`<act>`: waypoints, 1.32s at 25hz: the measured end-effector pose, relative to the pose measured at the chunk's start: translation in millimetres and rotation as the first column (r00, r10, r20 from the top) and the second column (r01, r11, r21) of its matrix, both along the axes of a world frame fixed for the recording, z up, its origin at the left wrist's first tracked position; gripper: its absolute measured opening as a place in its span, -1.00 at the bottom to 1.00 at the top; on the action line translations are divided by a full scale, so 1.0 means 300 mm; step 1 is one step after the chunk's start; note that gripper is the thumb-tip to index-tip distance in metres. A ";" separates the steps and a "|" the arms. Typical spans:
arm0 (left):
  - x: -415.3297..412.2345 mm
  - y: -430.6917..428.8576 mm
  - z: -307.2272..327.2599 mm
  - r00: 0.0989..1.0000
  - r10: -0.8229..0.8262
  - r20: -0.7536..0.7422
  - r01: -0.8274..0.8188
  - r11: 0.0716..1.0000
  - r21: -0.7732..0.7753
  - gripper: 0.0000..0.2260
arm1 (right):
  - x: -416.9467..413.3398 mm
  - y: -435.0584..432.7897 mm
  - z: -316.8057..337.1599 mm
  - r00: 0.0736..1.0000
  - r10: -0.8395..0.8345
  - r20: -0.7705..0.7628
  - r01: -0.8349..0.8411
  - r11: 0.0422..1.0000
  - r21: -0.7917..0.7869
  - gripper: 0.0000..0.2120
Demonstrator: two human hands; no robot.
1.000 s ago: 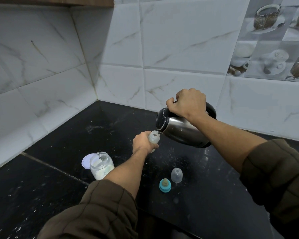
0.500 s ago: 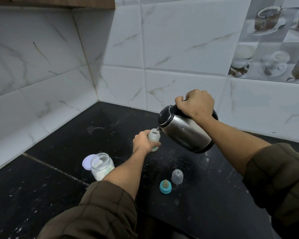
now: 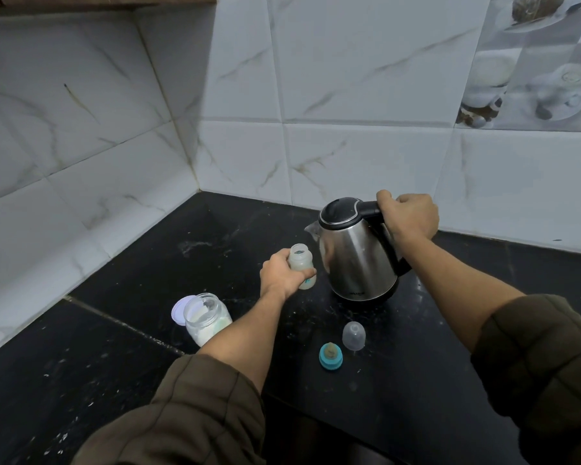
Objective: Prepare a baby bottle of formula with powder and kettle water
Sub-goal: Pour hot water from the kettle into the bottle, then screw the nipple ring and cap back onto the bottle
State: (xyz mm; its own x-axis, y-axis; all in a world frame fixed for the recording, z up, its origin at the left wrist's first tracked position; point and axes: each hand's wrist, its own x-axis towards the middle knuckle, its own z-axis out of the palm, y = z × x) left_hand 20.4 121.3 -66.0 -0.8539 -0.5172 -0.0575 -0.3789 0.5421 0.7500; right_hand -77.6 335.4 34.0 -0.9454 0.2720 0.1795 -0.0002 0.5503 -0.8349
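Observation:
An open baby bottle (image 3: 301, 263) with cloudy liquid inside stands on the black counter (image 3: 114, 347), and my left hand (image 3: 282, 275) is wrapped around it. Right beside it a steel kettle (image 3: 358, 256) with a black lid stands upright on the counter. My right hand (image 3: 408, 216) grips its black handle. A glass jar of white powder (image 3: 205, 318) sits open at the left, its white lid (image 3: 178, 312) lying behind it. The teal ring with the teat (image 3: 330, 355) and a clear cap (image 3: 353, 335) rest near the front.
White marble-look tiles close the counter off at the back and at the left, meeting in a corner (image 3: 195, 182). White specks are scattered over the dark counter surface.
The kettle has been tipped back from the bottle's mouth and lowered upright onto the counter. The bottle stays in my left hand, now lower on the counter.

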 end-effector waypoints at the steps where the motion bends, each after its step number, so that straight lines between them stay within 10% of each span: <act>1: 0.005 -0.006 -0.010 1.000 0.002 0.020 -0.002 1.000 -0.004 -0.52 | -0.004 0.002 -0.014 1.000 -0.001 0.015 0.001 1.000 -0.020 -0.60; 24: 0.025 -0.015 -0.130 0.990 0.036 0.136 -0.039 0.999 0.018 -0.49 | -0.118 0.026 -0.198 0.981 0.152 0.122 -0.105 0.940 -0.325 -0.64; 33: 0.067 -0.014 -0.136 0.986 0.050 0.158 -0.052 0.999 0.006 -0.52 | -0.028 -0.031 -0.192 0.997 0.010 -0.079 -0.002 0.994 0.111 -0.58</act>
